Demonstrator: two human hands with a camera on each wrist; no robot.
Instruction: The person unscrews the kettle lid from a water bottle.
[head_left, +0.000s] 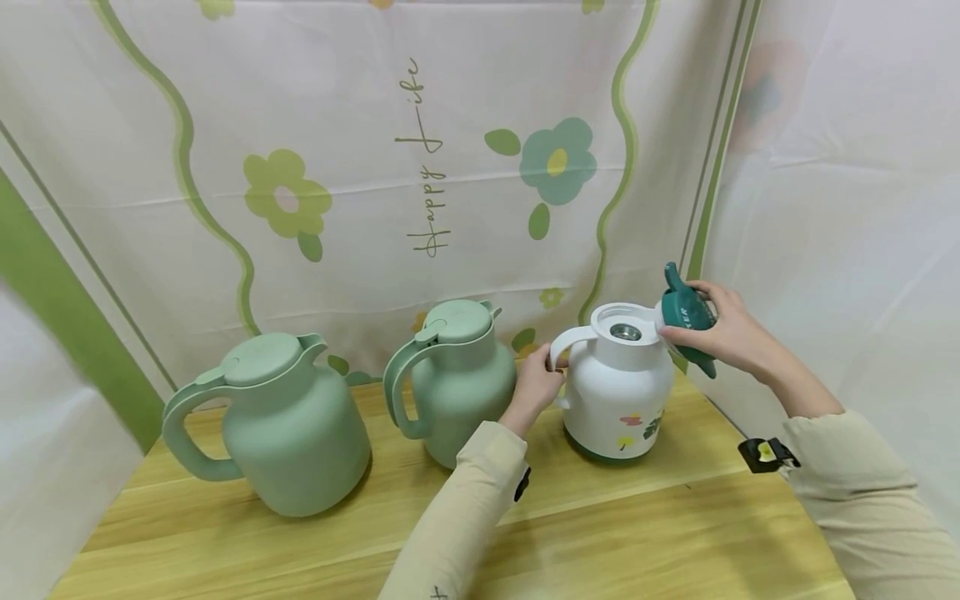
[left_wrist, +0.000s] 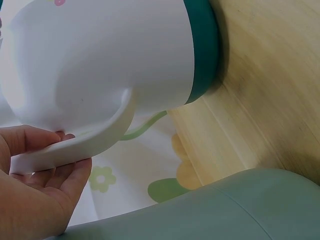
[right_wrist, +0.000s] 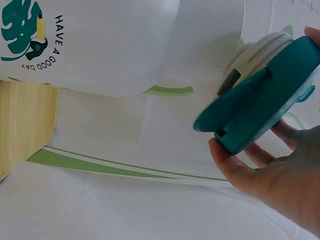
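white jug (head_left: 617, 396) smooth, glossy; teal lid (head_left: 684, 310) plastic; green jugs (head_left: 296, 437) matt; table (head_left: 615, 533) wood-grained

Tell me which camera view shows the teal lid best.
The right wrist view: the teal lid appears largest there, its side and pale plug showing, held in the right hand. The head view shows it smaller, partly covered by that hand; the left wrist view shows at most an edge sliver.
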